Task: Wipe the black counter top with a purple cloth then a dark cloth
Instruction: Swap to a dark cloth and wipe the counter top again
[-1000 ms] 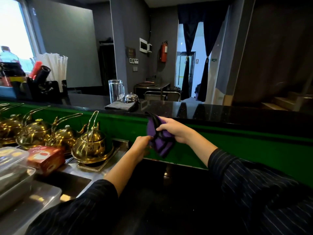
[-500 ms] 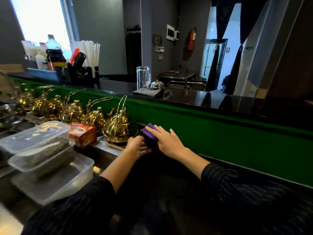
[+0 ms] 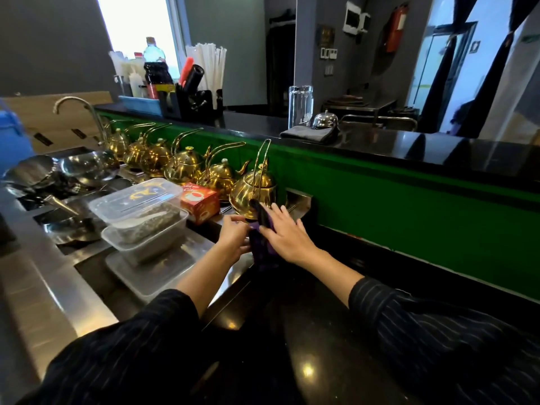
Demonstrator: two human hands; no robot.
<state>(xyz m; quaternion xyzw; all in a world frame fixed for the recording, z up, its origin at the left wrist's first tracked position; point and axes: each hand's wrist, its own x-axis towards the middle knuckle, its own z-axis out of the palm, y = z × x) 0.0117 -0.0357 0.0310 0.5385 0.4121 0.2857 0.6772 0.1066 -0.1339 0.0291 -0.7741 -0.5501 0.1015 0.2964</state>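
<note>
Purple cloth [image 3: 264,247], bunched and partly folded, pressed onto the far left end of the lower black counter top [image 3: 306,331], close to its edge with the steel worktop [image 3: 35,287]. Pinned beneath the right hand [image 3: 285,236], palm down with fingers spread flat over the fabric; pinched at its left side by the left hand [image 3: 233,235], fingers curled onto the cloth edge. Apparently the opening of the first pass: cloth being gathered and set down, wiping stroke not yet visibly under way. Next move likely a firm sweep along the dark surface toward the near edge, keeping clear of the nearest brass teapot [image 3: 252,190] just behind. Folded dark cloth [image 3: 308,133] waiting on the raised bar ledge, beside a service bell [image 3: 325,120].
</note>
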